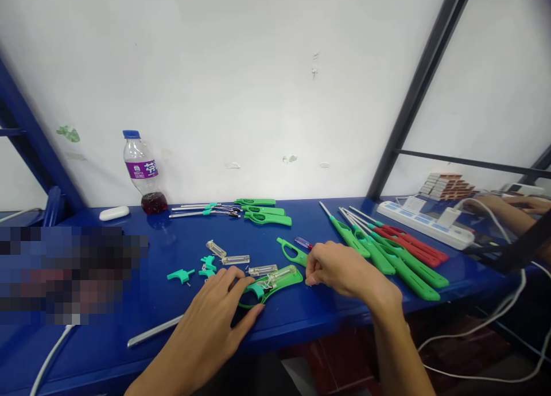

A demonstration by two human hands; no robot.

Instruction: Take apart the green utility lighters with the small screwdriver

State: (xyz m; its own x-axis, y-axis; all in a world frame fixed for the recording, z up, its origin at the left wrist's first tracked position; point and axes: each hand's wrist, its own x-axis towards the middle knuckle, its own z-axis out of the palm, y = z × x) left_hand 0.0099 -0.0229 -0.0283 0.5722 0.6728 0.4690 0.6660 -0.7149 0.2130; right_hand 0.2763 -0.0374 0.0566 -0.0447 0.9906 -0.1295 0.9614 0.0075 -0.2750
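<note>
My left hand [224, 304] rests on the blue table, its thumb and fingers gripping the trigger end of an opened long-nosed lighter [287, 276]. The green half shell lies with its inner parts showing, among them a clear fuel tank and a teal trigger. From under this hand a metal lighter tube [155, 330] sticks out to the left. My right hand [336, 270] is closed in a pinch just right of the shell; what its fingertips hold, if anything, is hidden. Behind it lie a loose green shell half [291, 252] and a small screwdriver [303, 243], partly covered by the hand.
Clear fuel tanks [236, 260] and teal triggers [181, 276] lie left of centre. Metal tubes [193, 213] and green shells [267, 218] are at the back. Several assembled lighters [404, 267] lie right, by a power strip [426, 225]. A bottle [146, 175] stands back left.
</note>
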